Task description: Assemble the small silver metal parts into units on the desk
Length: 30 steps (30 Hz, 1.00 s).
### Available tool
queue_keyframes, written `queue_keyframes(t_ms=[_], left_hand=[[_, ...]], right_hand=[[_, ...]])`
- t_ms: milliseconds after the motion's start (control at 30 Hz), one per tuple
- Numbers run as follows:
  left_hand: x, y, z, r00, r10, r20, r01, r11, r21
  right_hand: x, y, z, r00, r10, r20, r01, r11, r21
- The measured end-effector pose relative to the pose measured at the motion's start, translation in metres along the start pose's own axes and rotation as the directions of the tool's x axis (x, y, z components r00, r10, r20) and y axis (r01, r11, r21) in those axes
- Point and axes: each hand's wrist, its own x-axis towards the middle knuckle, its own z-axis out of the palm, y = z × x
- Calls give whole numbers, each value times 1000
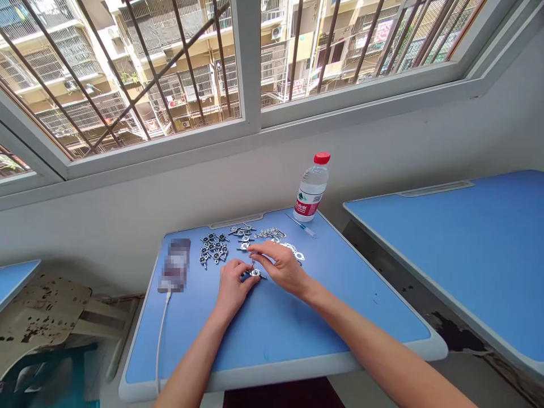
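My left hand (233, 281) is closed on a small silver metal fitting (255, 273), steadying it on the blue desk. Just above that fitting, my right hand (281, 265) has thumb and index finger pinched together. A small thin metal piece appears to hang from the pinch, but it is too small to name. Behind my hands are a few more metal fittings (245, 238). To the left lies a cluster of dark-centred metal fittings (216, 245). Small shiny metal pieces (272, 233) lie behind the right hand, with flat silver gasket-like plates (300, 256) beside it.
A water bottle with a red cap (311, 190) stands at the desk's back right corner, a blue-and-clear pen-like tool (306, 229) beside it. A blurred-out phone (175, 265) with a white cable (162, 334) lies at left. Another blue desk (459, 238) stands to the right.
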Motion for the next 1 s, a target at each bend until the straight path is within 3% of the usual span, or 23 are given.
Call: queue_keyframes(t_ms=[200, 533, 800, 1000], left_hand=[[0, 1, 0, 1000, 10, -7, -10, 1000, 10], [-1, 0, 0, 1000, 3, -6, -3, 1000, 13], [0, 2, 0, 1000, -2, 6, 2, 1000, 4], [0, 6, -1, 1000, -2, -1, 2, 998, 59]], right_hand=[[-1, 1, 2, 998, -54, 38, 55, 998, -29], [0, 2, 1, 999, -38, 14, 39, 998, -56], [-1, -3, 7, 981, -165, 105, 172, 983, -60], [0, 6, 11, 998, -50, 40, 54, 993, -101]])
